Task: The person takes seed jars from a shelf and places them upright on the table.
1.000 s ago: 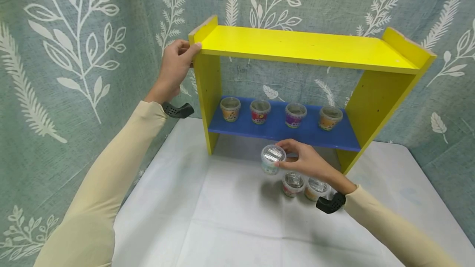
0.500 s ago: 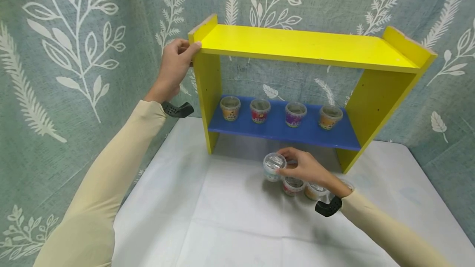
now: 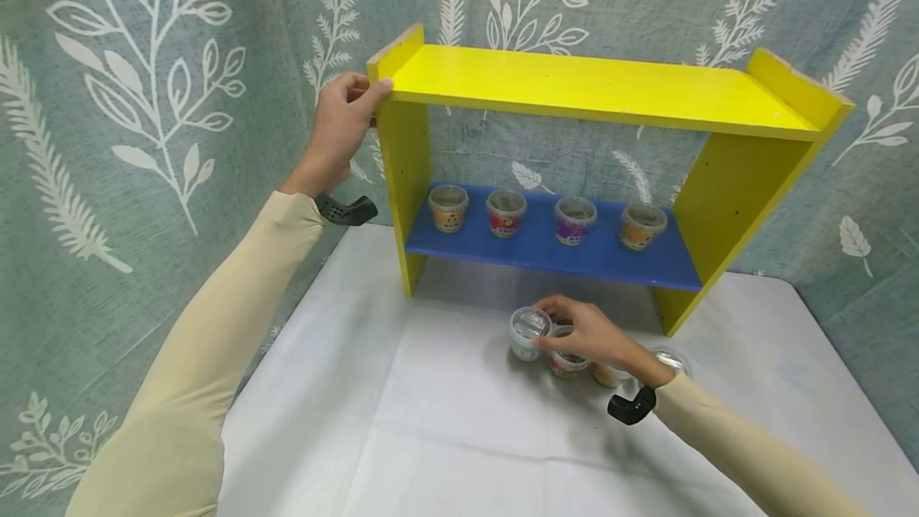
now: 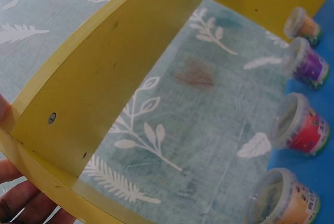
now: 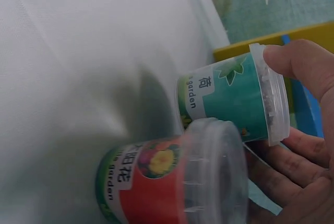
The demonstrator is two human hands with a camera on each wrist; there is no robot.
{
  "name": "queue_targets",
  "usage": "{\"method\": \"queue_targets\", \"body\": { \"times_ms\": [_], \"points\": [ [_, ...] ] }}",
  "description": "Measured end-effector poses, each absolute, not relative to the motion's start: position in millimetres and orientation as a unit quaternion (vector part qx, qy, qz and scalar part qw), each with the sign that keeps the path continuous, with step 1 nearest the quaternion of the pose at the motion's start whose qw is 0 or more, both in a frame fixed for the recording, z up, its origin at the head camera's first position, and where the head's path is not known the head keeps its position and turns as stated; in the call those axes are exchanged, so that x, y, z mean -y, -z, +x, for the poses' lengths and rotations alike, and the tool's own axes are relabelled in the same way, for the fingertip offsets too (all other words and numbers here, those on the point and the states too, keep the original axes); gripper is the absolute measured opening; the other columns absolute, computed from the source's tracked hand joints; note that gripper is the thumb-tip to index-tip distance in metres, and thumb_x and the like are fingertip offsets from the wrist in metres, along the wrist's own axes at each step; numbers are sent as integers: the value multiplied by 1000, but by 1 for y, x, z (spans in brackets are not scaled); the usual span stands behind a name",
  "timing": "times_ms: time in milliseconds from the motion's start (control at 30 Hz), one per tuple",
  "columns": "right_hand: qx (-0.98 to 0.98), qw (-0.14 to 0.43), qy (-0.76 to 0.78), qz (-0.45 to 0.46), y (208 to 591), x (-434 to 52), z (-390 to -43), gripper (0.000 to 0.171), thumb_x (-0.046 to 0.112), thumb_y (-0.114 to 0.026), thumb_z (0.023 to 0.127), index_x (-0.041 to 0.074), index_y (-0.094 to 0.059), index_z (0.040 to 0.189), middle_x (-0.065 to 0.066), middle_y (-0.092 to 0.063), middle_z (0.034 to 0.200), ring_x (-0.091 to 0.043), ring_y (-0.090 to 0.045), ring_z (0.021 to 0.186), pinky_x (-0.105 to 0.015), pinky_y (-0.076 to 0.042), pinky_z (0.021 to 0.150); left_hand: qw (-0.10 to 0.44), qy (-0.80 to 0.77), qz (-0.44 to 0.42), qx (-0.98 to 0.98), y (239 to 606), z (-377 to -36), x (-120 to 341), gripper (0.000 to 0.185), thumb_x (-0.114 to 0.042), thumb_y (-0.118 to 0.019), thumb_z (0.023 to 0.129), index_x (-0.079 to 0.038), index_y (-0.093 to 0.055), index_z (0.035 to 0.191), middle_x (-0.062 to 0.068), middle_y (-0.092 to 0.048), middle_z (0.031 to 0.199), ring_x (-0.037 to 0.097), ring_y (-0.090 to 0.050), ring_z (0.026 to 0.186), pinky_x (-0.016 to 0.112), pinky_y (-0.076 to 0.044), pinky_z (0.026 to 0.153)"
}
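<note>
Teal-labelled tub (image 3: 529,333) is pinched at its lid by my right hand (image 3: 590,335) just off the tabletop before the shelf's (image 3: 596,90) blue board, while my left hand (image 3: 337,132) grips the shelf's top left corner.

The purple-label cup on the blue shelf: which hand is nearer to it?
Right. The right hand is just below and in front of the purple-label cup, gripping a teal-label cup; the left hand grips the rack's far upper-left corner.
</note>
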State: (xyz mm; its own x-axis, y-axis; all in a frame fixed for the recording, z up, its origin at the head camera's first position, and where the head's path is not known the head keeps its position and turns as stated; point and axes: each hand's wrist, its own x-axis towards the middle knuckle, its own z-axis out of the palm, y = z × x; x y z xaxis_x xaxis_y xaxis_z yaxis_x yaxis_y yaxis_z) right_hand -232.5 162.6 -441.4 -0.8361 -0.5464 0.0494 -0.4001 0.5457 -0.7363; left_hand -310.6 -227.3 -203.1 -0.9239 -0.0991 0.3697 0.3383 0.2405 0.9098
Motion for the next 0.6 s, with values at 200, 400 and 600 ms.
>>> {"method": "queue_targets", "body": {
  "times_ms": [200,400,600],
  "points": [
    [-881,80,373,-280,448,-161,-234,63,44,-83,87,12,-61,137,-8,-69,125,-31,-66,117,-50,-53,99,177,612,-77,767,202,-310,227,36,-41,-66,101,-11,-62,120,4,-61,115,20,-60,104,35,-50,95],
    [-878,78,368,-294,456,-160,-236,60,42,-83,88,10,-62,134,-7,-71,121,-27,-67,112,-46,-56,93,176,613,-76,767,202,-310,226,35,-41,-65,101,-11,-62,119,3,-61,115,19,-60,104,35,-50,95],
    [-884,77,350,-301,458,-156,-233,60,41,-83,87,12,-62,135,-6,-71,121,-22,-68,110,-46,-54,94,176,619,-77,762,202,-309,227,34,-41,-66,101,-11,-62,117,3,-61,115,20,-60,103,35,-50,95]
  ]
}}
